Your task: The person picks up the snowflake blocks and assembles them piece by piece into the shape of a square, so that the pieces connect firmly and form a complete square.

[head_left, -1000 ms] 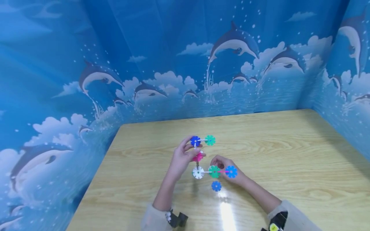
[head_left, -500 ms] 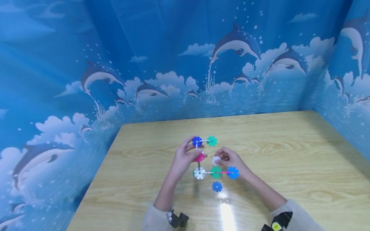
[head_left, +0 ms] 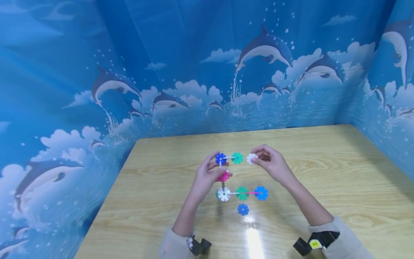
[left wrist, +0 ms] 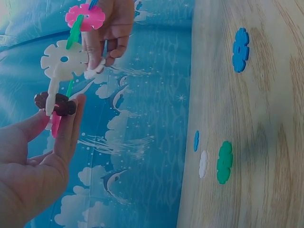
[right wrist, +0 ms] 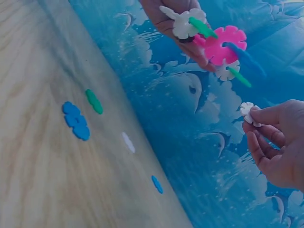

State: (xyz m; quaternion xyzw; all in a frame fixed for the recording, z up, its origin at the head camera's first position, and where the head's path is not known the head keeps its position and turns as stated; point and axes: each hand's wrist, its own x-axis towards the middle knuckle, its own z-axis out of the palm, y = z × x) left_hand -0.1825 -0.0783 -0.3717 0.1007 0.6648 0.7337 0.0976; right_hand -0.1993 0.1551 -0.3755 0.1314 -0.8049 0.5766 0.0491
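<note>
In the head view my left hand (head_left: pixel 204 178) grips a chain of notched snowflake discs by its pink disc (head_left: pixel 224 176). Above that, a dark blue disc (head_left: pixel 221 158) joins a green disc (head_left: pixel 237 158) through a white disc seen edge-on. The lower row runs from a white disc (head_left: pixel 224 194) to a green disc (head_left: pixel 242 193) and a blue disc (head_left: pixel 261 193). My right hand (head_left: pixel 273 165) pinches a separate white disc (head_left: pixel 251 159) between thumb and fingers, a small gap to the right of the upper green disc. The right wrist view shows this pinched white disc (right wrist: pixel 247 112) too.
Loose discs lie on the wooden table (head_left: pixel 323 169): a blue disc (left wrist: pixel 241 50), a green disc (left wrist: pixel 224 162), a white disc (left wrist: pixel 203 164) and another blue disc (left wrist: pixel 196 141). A blue curtain (head_left: pixel 181 46) printed with dolphins stands behind the table.
My right hand has risen from behind the lower green disc, bringing the white disc into view, up and right beside the upper green disc. The left hand and its chain have stayed almost still.
</note>
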